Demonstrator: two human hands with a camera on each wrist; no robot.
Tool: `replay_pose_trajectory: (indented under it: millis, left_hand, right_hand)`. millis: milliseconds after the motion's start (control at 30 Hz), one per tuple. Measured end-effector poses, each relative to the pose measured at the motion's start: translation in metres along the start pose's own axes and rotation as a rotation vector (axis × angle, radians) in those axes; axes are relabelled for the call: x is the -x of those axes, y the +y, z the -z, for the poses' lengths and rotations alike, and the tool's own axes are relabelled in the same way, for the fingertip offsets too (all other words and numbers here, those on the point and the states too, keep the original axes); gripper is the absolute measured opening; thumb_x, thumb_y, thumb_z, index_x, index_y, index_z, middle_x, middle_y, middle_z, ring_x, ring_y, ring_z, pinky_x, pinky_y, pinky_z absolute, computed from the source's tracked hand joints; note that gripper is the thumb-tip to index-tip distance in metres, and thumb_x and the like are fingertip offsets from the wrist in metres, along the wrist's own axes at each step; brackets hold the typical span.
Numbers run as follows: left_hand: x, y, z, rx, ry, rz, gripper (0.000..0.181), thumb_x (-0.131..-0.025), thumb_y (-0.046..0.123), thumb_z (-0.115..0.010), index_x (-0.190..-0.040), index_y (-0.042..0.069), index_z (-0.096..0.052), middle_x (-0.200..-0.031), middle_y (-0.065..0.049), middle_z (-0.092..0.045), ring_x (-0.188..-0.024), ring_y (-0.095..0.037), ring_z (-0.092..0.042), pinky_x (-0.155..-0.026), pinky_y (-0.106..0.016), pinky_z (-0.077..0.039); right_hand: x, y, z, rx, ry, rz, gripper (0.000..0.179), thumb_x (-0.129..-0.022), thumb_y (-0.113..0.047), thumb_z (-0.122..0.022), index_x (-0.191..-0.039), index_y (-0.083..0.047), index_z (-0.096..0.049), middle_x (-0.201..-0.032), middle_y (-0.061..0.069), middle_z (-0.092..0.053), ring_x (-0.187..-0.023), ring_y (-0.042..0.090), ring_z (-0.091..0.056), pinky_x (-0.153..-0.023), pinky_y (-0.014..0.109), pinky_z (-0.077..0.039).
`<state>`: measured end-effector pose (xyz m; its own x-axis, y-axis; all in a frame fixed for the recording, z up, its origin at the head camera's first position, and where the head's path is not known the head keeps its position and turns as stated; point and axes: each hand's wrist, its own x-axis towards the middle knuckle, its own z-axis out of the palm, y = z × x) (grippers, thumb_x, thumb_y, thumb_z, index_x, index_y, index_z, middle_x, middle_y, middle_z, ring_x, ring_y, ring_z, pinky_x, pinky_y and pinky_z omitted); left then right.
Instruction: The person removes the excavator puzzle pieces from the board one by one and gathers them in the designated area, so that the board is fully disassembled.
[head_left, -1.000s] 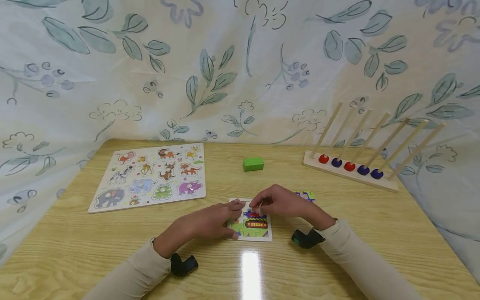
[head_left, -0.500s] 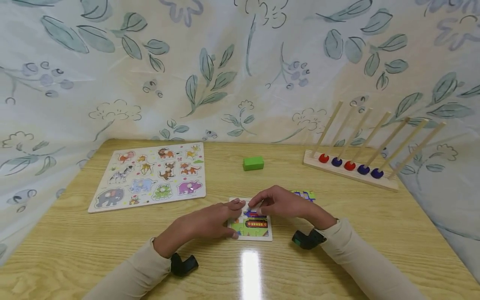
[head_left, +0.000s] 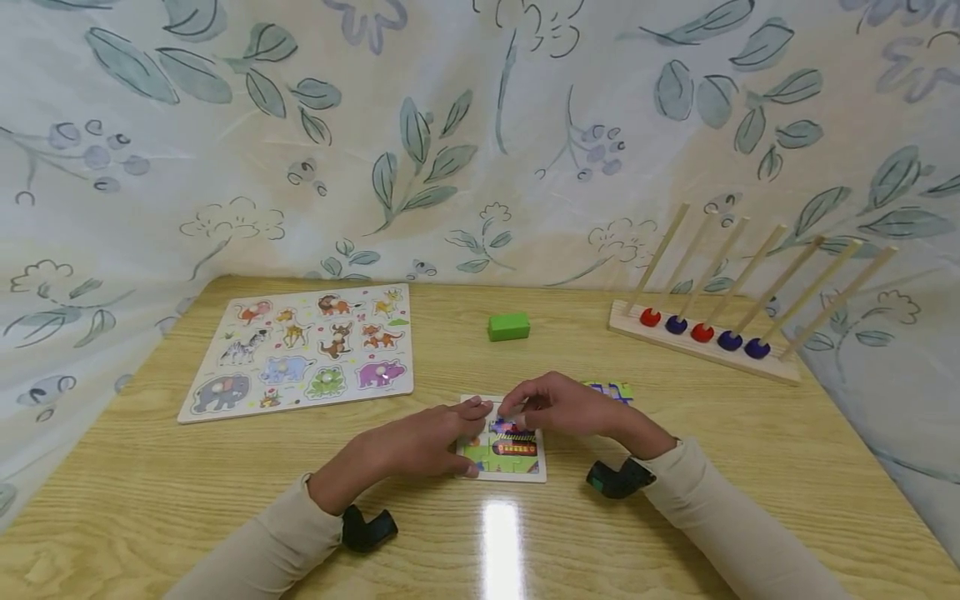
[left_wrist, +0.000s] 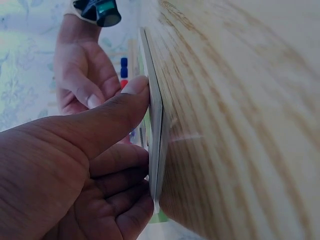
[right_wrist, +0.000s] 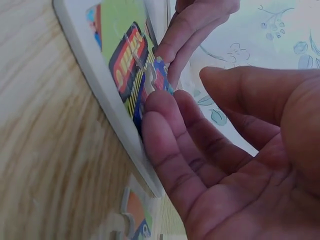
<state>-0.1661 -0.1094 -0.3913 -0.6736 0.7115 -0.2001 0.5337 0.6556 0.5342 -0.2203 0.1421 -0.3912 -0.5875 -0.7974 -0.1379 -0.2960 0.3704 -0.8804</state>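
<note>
On the wooden table (head_left: 442,550), the white-rimmed puzzle board (right_wrist: 89,50), showing a red-and-black tracked vehicle on green, lies under the spread left hand (head_left: 420,442) while the loosely opened right hand (head_left: 566,406) seemingly touches a blue-and-red piece (right_wrist: 161,74).

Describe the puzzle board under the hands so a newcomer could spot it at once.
On the wood-grain table, look where the left hand and right hand come close together. Beneath them lies the square, pale-framed puzzle board. Unlike the bigger animal board farther left, it pictures a tracked vehicle on green ground.
</note>
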Motion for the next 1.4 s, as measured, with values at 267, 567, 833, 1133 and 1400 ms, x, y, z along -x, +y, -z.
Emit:
replay_pose_trajectory:
  millis: [267,567,833,1133,1400]
  left_hand:
    - [0.000,0.001,0.000,0.006,0.005,0.010,0.075,-0.089,0.028,-0.072,-0.152,0.010,-0.034,-0.159,-0.006,-0.023,-0.145,-0.023,-0.020,-0.113,-0.041,-0.025]
    - [0.001,0.003,0.001,0.000,0.008,0.005,0.070,-0.089,0.029,-0.072,-0.149,0.007,-0.040,-0.158,-0.007,-0.024,-0.144,-0.025,-0.022,-0.112,-0.042,-0.028]
    - [0.001,0.002,0.000,-0.031,0.009,0.001,0.070,-0.089,0.030,-0.072,-0.147,0.005,-0.042,-0.157,-0.011,-0.025,-0.144,-0.025,-0.021,-0.113,-0.042,-0.026]
    - [0.000,-0.001,-0.001,-0.020,0.000,-0.016,0.074,-0.091,0.028,-0.070,-0.150,0.003,-0.034,-0.158,-0.009,-0.024,-0.145,-0.025,-0.019,-0.113,-0.042,-0.025]
    - [0.000,-0.001,0.000,-0.018,-0.002,-0.023,0.073,-0.092,0.027,-0.070,-0.150,0.003,-0.034,-0.158,-0.009,-0.025,-0.145,-0.025,-0.019,-0.113,-0.044,-0.026]
  right_hand:
    - [0.001,-0.002,-0.001,0.020,0.006,0.041,0.020,-0.097,-0.001,-0.056,-0.114,-0.004,-0.067,-0.116,0.006,-0.064,-0.101,0.023,-0.058,-0.087,0.035,-0.050]
    - [-0.004,-0.006,-0.009,0.020,0.073,0.087,0.020,-0.093,0.002,-0.061,-0.112,-0.001,-0.067,-0.106,0.009,-0.063,-0.094,0.020,-0.057,-0.083,0.032,-0.052]
    - [-0.008,-0.005,-0.013,-0.041,0.034,0.064,0.022,-0.091,0.001,-0.064,-0.113,0.003,-0.065,-0.102,0.009,-0.063,-0.088,0.018,-0.056,-0.078,0.027,-0.050]
    - [-0.008,-0.006,-0.015,-0.022,0.004,0.015,0.017,-0.091,-0.003,-0.065,-0.107,0.001,-0.070,-0.096,0.001,-0.068,-0.082,0.014,-0.061,-0.073,0.026,-0.051]
    - [-0.008,-0.004,-0.016,-0.023,0.038,0.030,0.016,-0.092,-0.003,-0.065,-0.107,-0.001,-0.071,-0.100,0.002,-0.069,-0.086,0.017,-0.062,-0.076,0.027,-0.052]
